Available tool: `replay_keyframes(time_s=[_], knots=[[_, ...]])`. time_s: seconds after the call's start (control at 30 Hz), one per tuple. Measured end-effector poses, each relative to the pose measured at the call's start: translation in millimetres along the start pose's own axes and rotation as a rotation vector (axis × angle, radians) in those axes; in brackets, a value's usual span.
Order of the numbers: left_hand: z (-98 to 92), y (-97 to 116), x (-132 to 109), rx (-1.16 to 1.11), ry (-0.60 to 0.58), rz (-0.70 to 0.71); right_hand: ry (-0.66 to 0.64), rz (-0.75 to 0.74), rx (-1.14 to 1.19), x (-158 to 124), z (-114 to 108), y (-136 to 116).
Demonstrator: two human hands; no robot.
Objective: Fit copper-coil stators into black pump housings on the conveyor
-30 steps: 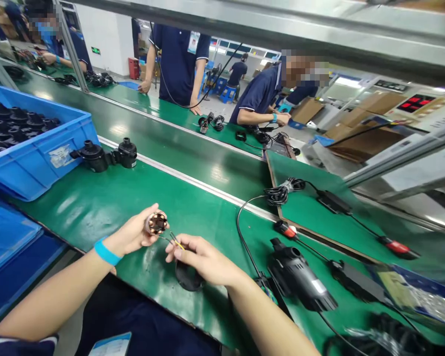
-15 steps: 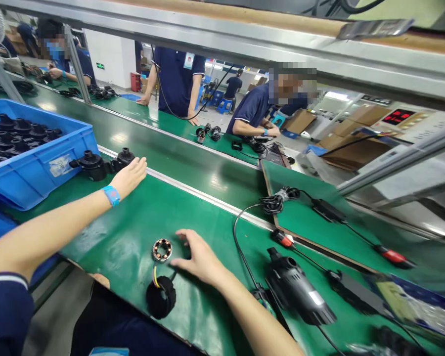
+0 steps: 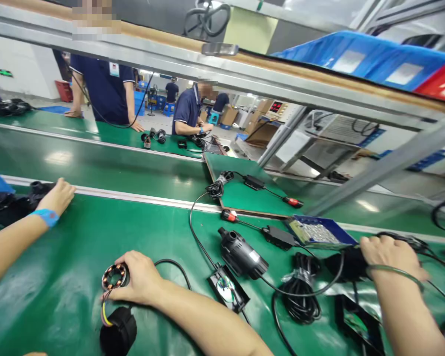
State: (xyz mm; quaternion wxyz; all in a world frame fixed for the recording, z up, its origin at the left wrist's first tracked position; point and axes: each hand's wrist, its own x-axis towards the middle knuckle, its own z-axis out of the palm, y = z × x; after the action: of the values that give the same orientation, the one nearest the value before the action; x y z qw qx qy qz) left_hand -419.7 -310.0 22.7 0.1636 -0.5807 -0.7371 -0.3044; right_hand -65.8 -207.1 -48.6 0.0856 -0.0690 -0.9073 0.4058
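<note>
At the left, my left hand (image 3: 57, 198), with a blue wristband, reaches to a black pump housing (image 3: 39, 193); its fingers curl over the far side, partly hidden. My right hand (image 3: 143, 279) has thumb and fingers closed around the edge of a motor stator (image 3: 114, 277), a metal ring with copper windings. Coloured wires run from the stator down to a round black part (image 3: 118, 331) near the table's front edge. To the right of my right forearm lie a black pump (image 3: 243, 254) and an open black case with a circuit board (image 3: 228, 289).
A co-worker's hand (image 3: 391, 257) with a green bangle is on black parts at the right. Coiled black cable (image 3: 302, 291), a blue tray of small parts (image 3: 333, 232) and a cabled black box (image 3: 280, 237) lie nearby. A metal shelf beam (image 3: 170, 59) crosses overhead.
The view has swung right, bringing the co-worker's hand into sight. My right hand has closed on the stator. My left hand's fingers have curled at the pump housing.
</note>
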Motion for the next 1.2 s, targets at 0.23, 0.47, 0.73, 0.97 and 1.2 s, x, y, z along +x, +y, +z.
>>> replay_keyframes(time_s=[0.23,0.47,0.73,0.97,1.2], knots=[[-15.2,87,-46,0.28,0.001,-0.034,0.545,-0.384,0.222,-3,-38,-24],[14.1,231,-113,-0.298,0.109,-0.371,0.713,-0.542,0.162,-16,-102,-71],[31.3,267,-131,-0.528,0.105,-0.374,0.436,-0.525,0.033,-19,-95,-69],[27.5,270,-132,-0.517,0.11,-0.343,0.454,-0.423,-0.112,-31,-97,-78],[25.8,269,-135,-0.483,0.115,-0.266,0.114,-0.424,-0.313,-31,-114,-89]])
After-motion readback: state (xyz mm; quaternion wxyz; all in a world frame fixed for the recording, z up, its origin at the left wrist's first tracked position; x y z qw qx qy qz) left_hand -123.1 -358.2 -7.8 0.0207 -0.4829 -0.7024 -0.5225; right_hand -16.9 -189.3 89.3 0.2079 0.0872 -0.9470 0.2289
